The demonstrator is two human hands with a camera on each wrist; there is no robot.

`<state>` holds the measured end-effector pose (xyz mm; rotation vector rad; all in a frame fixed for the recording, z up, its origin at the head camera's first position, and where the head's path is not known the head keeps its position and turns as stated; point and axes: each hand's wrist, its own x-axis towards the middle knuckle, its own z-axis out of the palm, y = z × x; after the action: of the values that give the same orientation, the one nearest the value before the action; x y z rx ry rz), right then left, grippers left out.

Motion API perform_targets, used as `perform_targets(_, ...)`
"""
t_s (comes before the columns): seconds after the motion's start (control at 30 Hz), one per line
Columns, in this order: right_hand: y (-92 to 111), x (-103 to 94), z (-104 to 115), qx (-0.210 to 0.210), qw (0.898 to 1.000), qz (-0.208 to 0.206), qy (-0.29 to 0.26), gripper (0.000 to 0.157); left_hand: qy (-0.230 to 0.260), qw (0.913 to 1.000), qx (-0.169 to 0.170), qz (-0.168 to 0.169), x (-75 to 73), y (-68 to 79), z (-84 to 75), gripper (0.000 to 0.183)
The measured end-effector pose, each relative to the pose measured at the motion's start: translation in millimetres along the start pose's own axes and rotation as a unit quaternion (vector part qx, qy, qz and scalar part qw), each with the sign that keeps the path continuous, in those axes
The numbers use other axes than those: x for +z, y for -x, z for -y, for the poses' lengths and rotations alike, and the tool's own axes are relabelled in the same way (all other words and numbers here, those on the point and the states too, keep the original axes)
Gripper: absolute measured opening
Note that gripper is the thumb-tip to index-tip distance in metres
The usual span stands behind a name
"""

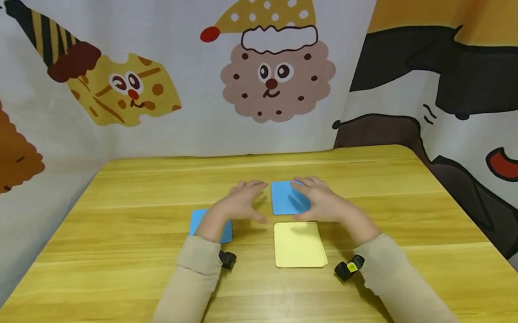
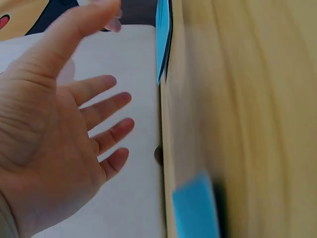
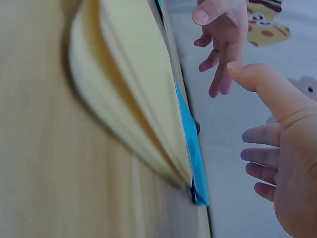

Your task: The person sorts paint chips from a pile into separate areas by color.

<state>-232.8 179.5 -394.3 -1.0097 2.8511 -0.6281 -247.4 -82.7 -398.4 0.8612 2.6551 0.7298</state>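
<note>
My left hand point(image 1: 239, 203) hovers with spread, relaxed fingers, its wrist crossing over the left blue square sheet point(image 1: 227, 232). That sheet is partly hidden under the forearm. My right hand point(image 1: 320, 201) is held facing it, palm inward, fingers loosely bent and nothing in them. Its fingertips overlap the right edge of the far blue square sheet point(image 1: 283, 199) in the head view. Nearer to me lies a yellow square pile of thin sheets point(image 1: 299, 245); in the right wrist view the yellow layers point(image 3: 143, 84) part at the edge. The left wrist view shows the empty left palm point(image 2: 54, 134).
The sheets lie on a wood-grain table point(image 1: 264, 312). A white curtain point(image 1: 209, 130) printed with cartoon biscuits hangs behind its far edge, and another printed cloth point(image 1: 472, 136) hangs along the right. A small black camera point(image 1: 228, 259) sits at the left wrist, another camera point(image 1: 348, 268) at the right.
</note>
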Motion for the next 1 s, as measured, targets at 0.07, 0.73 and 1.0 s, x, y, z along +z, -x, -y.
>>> perform_targets(0.07,-1,1.2,6,-0.004,1.000,0.000,0.006,0.092,-0.003,1.0000,0.003,-0.004,-2.8,6.8,1.2,0.099)
perform_targets(0.73,-15,24.9,70,-0.040,0.999,0.022,0.030,0.099,-0.041,0.9986,-0.030,-0.014,-23.3,81.6,37.3,0.106)
perform_targets(1.0,-26,32.0,93,-0.048,0.998,0.030,0.042,0.100,-0.045,0.9973,-0.058,-0.008,-28.6,111.6,53.9,0.110)
